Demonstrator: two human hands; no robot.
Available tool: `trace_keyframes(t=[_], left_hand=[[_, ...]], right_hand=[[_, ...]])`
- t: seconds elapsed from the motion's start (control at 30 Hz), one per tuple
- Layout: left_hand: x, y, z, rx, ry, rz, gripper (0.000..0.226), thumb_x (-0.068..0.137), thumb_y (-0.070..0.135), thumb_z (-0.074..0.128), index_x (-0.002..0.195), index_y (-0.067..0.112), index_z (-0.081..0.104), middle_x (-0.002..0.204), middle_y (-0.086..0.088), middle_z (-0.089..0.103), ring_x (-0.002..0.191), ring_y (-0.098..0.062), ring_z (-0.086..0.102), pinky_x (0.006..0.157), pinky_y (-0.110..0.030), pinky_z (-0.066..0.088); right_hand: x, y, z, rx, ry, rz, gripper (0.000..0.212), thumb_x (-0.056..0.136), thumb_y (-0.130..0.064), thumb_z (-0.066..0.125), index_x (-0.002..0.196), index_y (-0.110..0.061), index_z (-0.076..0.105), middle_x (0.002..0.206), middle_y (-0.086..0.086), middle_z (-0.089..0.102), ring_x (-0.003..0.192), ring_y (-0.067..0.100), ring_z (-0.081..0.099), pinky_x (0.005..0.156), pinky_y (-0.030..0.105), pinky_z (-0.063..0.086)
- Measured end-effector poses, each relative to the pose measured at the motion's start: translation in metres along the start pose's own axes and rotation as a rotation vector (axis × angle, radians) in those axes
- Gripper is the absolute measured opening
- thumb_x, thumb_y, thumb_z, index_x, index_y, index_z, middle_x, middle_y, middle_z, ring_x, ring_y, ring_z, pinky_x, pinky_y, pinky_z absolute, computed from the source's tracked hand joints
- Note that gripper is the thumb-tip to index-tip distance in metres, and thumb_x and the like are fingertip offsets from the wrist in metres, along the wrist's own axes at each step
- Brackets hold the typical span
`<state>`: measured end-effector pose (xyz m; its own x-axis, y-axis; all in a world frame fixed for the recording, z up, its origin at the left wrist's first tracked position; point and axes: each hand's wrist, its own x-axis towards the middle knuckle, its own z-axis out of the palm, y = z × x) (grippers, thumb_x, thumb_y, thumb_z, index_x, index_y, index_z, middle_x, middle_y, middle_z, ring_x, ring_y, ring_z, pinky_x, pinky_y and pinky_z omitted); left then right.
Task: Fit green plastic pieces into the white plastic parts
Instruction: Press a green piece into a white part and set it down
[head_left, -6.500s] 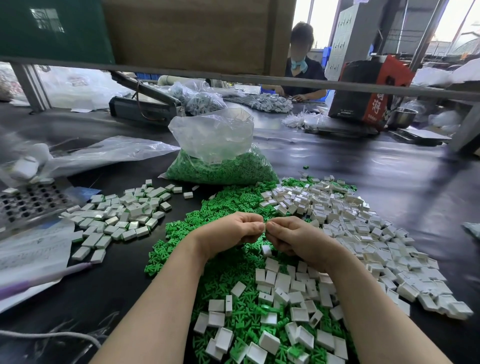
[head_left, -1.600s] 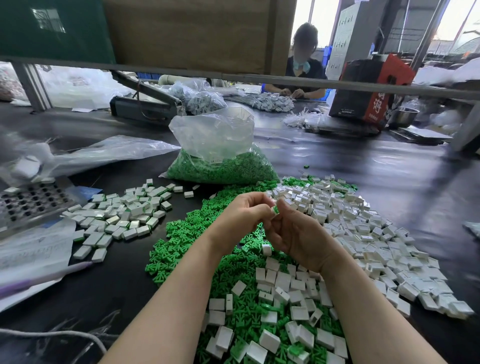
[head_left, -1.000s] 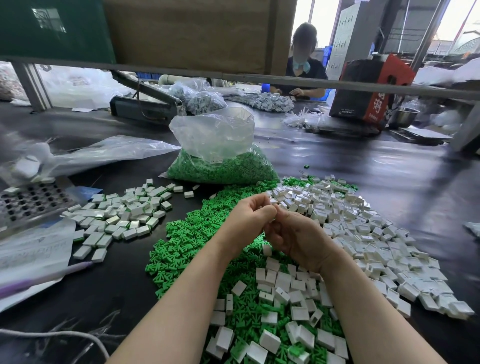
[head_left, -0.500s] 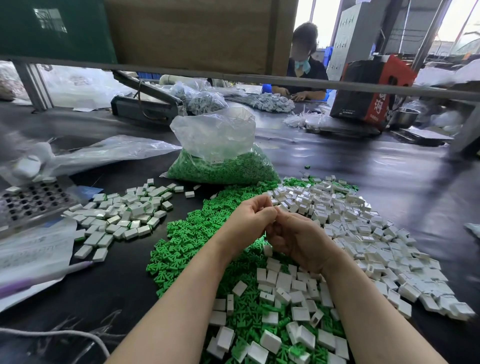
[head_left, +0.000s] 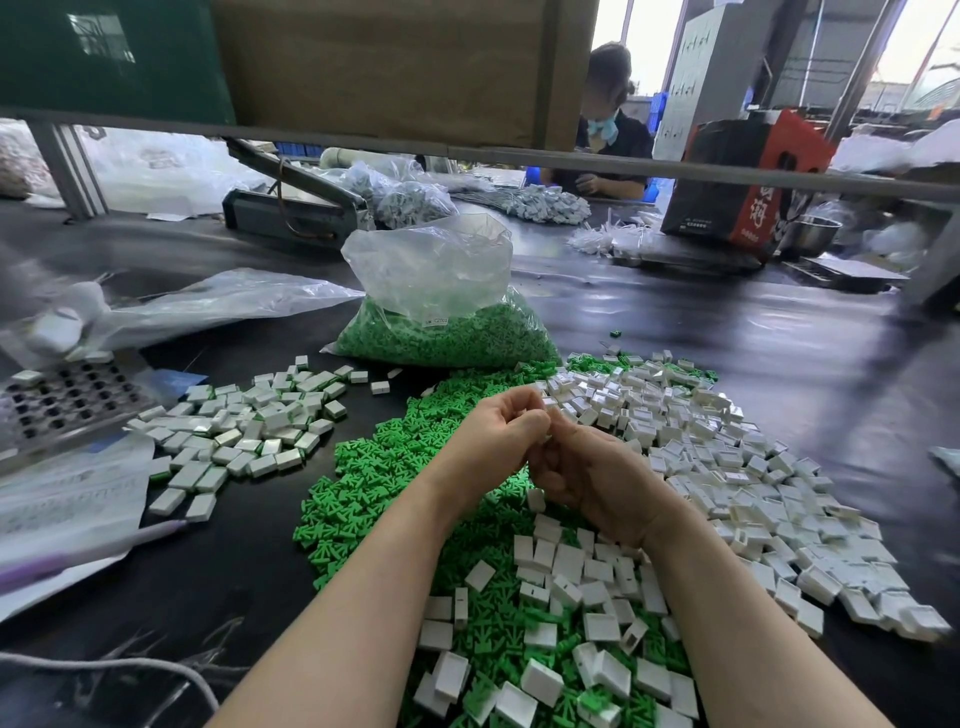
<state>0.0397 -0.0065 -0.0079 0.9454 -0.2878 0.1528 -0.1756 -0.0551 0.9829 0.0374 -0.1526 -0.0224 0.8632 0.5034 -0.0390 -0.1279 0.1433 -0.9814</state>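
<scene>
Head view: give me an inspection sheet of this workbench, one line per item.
Surface: dark table, glossy, bare at far right.
Job's things: loose green pieces heaped at centre; white parts spread to the right; separate white pile to the left, some showing green.
Clutter: clear bag of green pieces; perforated metal tray; printed paper.
Grippers: left hand and right hand meet fingertip to fingertip on a small part, mostly hidden.
Cables: grey cord, lower left.
Surroundings: red-and-black box; another worker across the table.
</scene>
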Motion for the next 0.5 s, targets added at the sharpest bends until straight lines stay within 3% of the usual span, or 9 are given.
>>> trace_keyframes(t=[0.13,0.37,0.5], left_hand=[[0.0001,0.0004,0.0006,-0.017,0.001,0.002,0.003,0.073,0.018,0.049,0.071,0.017,0.052,0.061,-0.002,0.046,0.056,-0.014,0.040,0.051,-0.022,0.035],[-0.0008,-0.0006,0.0007,-0.017,-0.038,0.018,0.006,0.076,0.016,0.049,0.076,0.014,0.054,0.073,-0.014,0.047,0.069,-0.024,0.039,0.056,-0.027,0.034],[-0.0008,-0.0015,0.0015,-0.014,-0.045,0.024,0.006,0.077,0.017,0.049,0.074,0.017,0.054,0.073,-0.012,0.048,0.069,-0.023,0.040,0.057,-0.028,0.035]], right_hand=[[0.0003,-0.0004,-0.0004,-0.012,0.007,0.003,0.053,0.085,-0.062,0.049,0.092,-0.009,0.053,0.066,-0.002,0.047,0.055,0.009,0.037,0.052,0.023,0.027],[-0.0020,-0.0013,0.0029,-0.008,0.064,-0.047,0.039,0.087,-0.044,0.054,0.099,-0.007,0.051,0.064,-0.002,0.042,0.053,0.008,0.034,0.049,0.022,0.022],[-0.0043,-0.0032,0.0035,-0.025,0.055,-0.061,0.034,0.092,-0.039,0.054,0.091,-0.006,0.055,0.061,-0.007,0.051,0.052,0.007,0.034,0.049,0.021,0.023]])
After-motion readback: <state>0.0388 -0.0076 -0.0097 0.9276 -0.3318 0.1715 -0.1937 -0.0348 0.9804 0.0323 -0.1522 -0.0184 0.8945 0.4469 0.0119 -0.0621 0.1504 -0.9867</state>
